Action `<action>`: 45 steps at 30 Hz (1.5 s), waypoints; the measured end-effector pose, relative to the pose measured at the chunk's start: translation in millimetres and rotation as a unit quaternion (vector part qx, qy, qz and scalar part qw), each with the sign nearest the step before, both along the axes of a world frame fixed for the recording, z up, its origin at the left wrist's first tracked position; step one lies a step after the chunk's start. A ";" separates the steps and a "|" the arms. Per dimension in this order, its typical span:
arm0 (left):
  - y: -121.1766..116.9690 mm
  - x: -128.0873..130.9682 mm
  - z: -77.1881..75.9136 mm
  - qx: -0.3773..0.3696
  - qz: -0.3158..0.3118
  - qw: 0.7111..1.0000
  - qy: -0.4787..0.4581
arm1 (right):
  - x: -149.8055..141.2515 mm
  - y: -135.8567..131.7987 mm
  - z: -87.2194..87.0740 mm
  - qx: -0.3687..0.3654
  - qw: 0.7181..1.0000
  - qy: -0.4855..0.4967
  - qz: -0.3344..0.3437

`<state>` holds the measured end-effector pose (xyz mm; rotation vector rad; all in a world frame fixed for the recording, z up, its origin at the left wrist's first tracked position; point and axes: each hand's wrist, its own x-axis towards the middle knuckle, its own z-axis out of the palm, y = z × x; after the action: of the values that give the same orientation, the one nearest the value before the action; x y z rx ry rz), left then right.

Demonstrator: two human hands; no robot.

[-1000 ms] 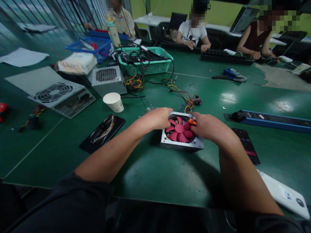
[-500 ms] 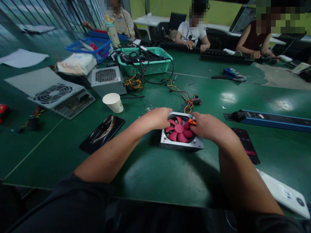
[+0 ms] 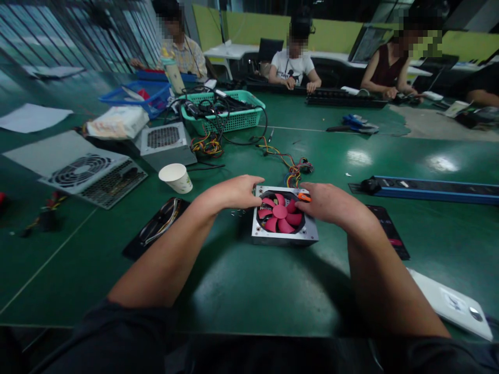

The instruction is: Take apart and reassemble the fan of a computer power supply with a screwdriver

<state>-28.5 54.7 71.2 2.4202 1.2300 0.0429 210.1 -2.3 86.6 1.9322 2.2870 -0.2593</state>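
A metal computer power supply (image 3: pixel 284 241) lies on the green table, its red-bladed fan (image 3: pixel 279 211) facing up. My left hand (image 3: pixel 239 192) grips its far left corner, with the thumb on the top edge. At the far right corner my right hand (image 3: pixel 325 202) is closed on the case. A small orange and black piece (image 3: pixel 304 197) sticks out between the right thumb and fingers; its kind is unclear. Colored wires (image 3: pixel 298 169) run out behind the case. Several small screws (image 3: pixel 238 212) lie beneath my left wrist.
Left stand a paper cup (image 3: pixel 176 178), a black tray (image 3: pixel 156 228) with cables, an opened metal casing (image 3: pixel 86 169) and another power supply (image 3: pixel 166 145). Behind is a green basket (image 3: pixel 234 122) of cables. Phones (image 3: pixel 452 304) and a blue-edged bar (image 3: pixel 432 188) lie right. Several people sit opposite.
The head view has shifted slightly, so the table items sit lower and further left. Both hands stay on the power supply. The wire fan guard behind my left hand no longer shows; screws do.
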 end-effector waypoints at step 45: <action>-6.2 15.1 -19.1 0.007 0.017 0.999 0.044 | -8.3 0.0 -15.3 0.026 0.999 -0.014 0.015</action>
<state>-13.4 48.5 52.0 2.4364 1.3138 -0.0458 201.8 -2.3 71.4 1.9106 2.3257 -0.1687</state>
